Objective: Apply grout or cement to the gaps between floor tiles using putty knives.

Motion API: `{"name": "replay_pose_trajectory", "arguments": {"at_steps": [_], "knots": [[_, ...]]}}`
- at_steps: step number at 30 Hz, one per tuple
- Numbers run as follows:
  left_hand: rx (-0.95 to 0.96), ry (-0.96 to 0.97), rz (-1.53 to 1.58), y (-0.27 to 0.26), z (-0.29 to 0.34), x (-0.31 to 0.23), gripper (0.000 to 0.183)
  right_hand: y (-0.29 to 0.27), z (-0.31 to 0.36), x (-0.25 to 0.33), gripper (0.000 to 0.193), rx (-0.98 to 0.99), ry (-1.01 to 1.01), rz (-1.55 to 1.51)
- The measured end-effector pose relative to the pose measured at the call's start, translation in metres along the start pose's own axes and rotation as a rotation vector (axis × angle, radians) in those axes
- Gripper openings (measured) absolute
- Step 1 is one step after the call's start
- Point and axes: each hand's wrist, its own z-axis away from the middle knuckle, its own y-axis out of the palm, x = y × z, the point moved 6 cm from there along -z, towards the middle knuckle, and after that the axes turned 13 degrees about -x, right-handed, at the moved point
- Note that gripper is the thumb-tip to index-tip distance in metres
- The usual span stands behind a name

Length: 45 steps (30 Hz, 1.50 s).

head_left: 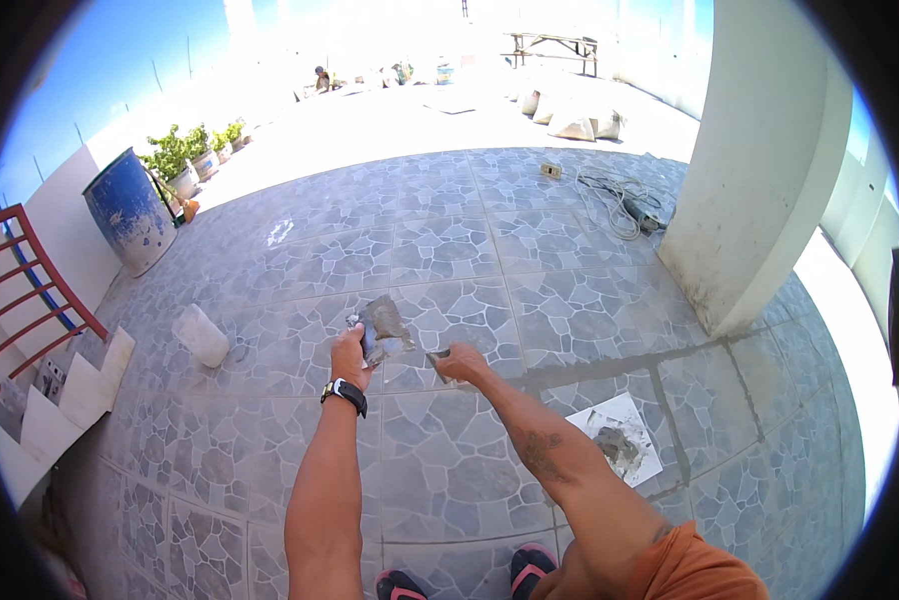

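Note:
My left hand (348,356), with a watch on its wrist, grips a small flat piece smeared with grey mortar (388,328); whether it is a tile offcut or a board I cannot tell. Just to its right, my right hand (461,363) is closed around a small dark flat blade, like a scraper (437,366). The two hands are apart, above the grey stone-patterned floor tiles (435,430). Beside my right forearm lies a white tile (610,412) with a heap of grey mortar on it. Dark wet-looking grout (610,371) runs along the joints at the right.
A white plastic container (202,337) lies at the left. Beyond it stand a blue drum (132,212) and potted plants (175,157). A red metal rack (45,285) is at the left edge. A pillar (760,170), power tool (642,215) and coiled cord (602,192) are at the right.

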Motion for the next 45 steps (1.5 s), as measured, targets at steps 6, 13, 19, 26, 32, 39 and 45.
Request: {"name": "replay_pose_trajectory", "arguments": {"at_steps": [6,13,19,26,32,39,45], "knots": [[-0.066,-0.021,-0.075,-0.030,-0.014,0.006,0.026,-0.021,0.005,-0.058,0.041,-0.036,-0.008,0.147],[-0.099,0.030,-0.117,-0.045,-0.023,0.019,0.022,-0.030,0.016,-0.069,0.036,0.022,0.057,0.215],[0.028,0.319,-0.297,-0.059,-0.054,0.026,0.022,-0.020,0.010,-0.039,0.039,0.058,-0.021,0.195],[-0.045,0.187,-0.219,-0.059,-0.043,0.021,0.023,-0.014,0.009,-0.041,0.037,0.095,0.013,0.159],[-0.025,0.208,-0.274,-0.054,-0.042,0.018,0.023,-0.021,0.012,-0.050,0.040,0.079,0.014,0.150],[-0.041,0.170,-0.291,-0.053,-0.033,0.010,0.025,-0.023,0.013,-0.050,0.038,0.091,0.047,0.165],[-0.089,0.011,-0.100,-0.053,-0.025,0.010,0.027,-0.022,0.013,-0.050,0.038,0.080,0.039,0.157]]}}
